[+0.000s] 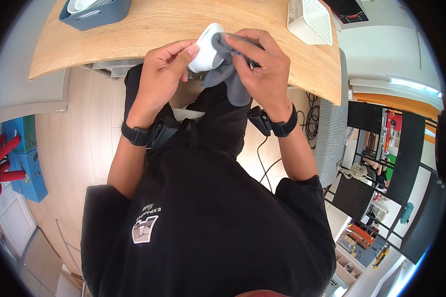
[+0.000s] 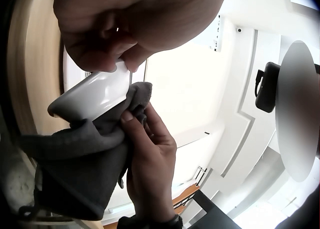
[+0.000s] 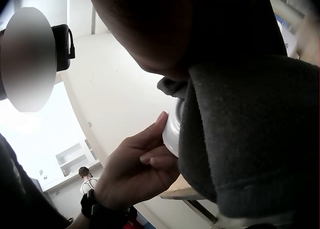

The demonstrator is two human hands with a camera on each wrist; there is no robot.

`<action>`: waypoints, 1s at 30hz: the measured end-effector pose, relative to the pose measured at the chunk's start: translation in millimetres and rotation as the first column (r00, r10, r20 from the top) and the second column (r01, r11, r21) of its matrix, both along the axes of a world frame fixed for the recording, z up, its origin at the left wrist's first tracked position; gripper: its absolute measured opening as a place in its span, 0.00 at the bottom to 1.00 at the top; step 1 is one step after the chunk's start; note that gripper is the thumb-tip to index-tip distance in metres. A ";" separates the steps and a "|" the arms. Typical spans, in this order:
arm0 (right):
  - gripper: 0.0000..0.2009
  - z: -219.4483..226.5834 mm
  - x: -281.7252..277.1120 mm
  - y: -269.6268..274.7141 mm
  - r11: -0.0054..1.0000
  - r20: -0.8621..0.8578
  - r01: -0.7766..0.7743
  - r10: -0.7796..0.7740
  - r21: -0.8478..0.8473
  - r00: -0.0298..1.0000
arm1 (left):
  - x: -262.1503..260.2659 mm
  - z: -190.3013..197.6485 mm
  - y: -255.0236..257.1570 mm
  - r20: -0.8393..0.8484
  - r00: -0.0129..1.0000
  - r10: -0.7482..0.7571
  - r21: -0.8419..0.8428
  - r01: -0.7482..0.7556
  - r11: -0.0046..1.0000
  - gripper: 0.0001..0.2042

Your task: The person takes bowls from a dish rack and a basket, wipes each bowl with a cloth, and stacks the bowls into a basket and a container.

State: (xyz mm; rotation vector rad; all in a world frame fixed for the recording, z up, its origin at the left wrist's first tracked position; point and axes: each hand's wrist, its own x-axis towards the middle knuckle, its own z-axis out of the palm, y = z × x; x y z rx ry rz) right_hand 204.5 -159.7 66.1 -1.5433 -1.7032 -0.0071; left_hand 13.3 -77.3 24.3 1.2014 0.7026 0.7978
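A small white bowl (image 1: 201, 55), glossy in the left wrist view, is tilted on its side over the near edge of the table. My left hand (image 1: 163, 72) pinches its rim between thumb and fingers. On the other side, my right hand (image 1: 265, 67) grips a grey cloth (image 1: 228, 74) and presses it into the bowl's open side. Part of the cloth hangs down below the bowl. In the right wrist view the cloth (image 3: 255, 139) covers most of the bowl (image 3: 173, 129).
The wooden table (image 1: 163, 29) spans the space ahead. On it stand a blue-grey basket (image 1: 96, 19) with white dishes at the far left and a white perforated basket (image 1: 309, 24) at the right. Black cables (image 1: 309, 119) lie on the floor at the right.
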 end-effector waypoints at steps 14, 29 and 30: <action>0.16 2.8 39.0 -11.2 0.983 -0.098 0.181 -0.183 -0.034 0.978 | -12.1 127.2 -98.8 0.104 0.938 -0.330 0.963 -0.013 0.268 0.11; 0.15 6.4 20.7 -20.2 0.997 -0.214 0.066 -0.058 0.028 0.975 | 13.5 122.9 -72.6 0.332 0.836 -0.437 0.679 0.109 0.726 0.12; 0.14 6.4 18.9 -21.4 0.998 -0.295 0.026 -0.008 0.054 0.956 | 16.4 112.3 -56.6 0.373 0.851 -0.370 0.599 0.084 0.796 0.12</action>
